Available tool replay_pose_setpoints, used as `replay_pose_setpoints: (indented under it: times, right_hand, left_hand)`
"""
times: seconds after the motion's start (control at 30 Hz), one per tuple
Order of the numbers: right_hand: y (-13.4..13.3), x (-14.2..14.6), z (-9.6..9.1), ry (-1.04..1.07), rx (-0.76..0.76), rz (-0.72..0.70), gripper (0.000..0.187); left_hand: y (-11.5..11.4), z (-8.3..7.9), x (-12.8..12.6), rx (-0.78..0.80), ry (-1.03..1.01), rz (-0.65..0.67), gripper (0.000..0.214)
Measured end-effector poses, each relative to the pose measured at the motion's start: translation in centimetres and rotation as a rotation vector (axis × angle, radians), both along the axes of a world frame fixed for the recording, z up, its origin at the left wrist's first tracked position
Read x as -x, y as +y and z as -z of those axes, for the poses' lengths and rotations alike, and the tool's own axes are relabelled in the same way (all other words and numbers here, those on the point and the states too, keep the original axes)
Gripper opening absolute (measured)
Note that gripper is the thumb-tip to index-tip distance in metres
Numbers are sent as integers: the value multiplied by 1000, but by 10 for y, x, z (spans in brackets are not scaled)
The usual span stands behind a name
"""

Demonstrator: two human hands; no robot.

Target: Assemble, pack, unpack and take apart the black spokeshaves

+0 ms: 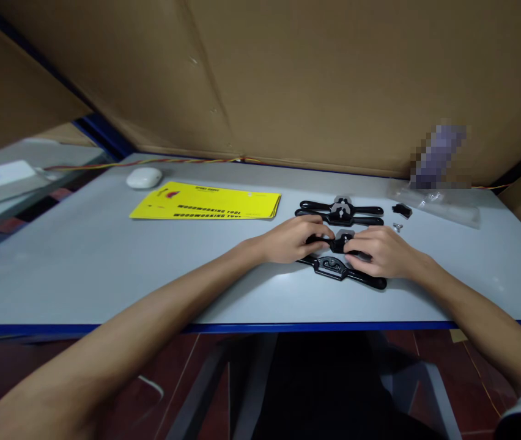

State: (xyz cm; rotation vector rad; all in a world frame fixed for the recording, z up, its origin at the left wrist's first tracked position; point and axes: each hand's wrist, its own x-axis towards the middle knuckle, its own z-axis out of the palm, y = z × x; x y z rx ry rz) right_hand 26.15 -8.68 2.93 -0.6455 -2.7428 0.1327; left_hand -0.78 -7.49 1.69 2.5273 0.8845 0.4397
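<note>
Both of my hands meet over a black two-handled tool (339, 242) on the grey table (104, 263). My left hand (293, 238) curls its fingers round the tool's left handle. Fingers of my right hand (382, 252) pinch at the tool's middle part. Just in front of them lies a second black tool (334, 267), partly under my right hand. Two more black tools (340, 211) lie side by side behind my hands.
A stack of yellow printed cards (208, 201) lies to the left, a white oval object (144, 178) beyond it. Small black part (402, 210), a tiny metal piece (397, 227) and a clear plastic bag (444, 205) lie at the right. Cardboard walls stand behind.
</note>
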Motion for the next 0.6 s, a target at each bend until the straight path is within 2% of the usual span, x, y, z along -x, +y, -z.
replay_pose_setpoints:
  times: [0.27, 0.6]
  right_hand:
    - [0, -3, -5, 4, -106, 99, 29]
    - [1, -4, -4, 15, -156, 137, 32]
  left_hand:
    - [-1, -1, -1, 1, 5, -6, 35]
    - [-1, -3, -1, -5, 2, -10, 33]
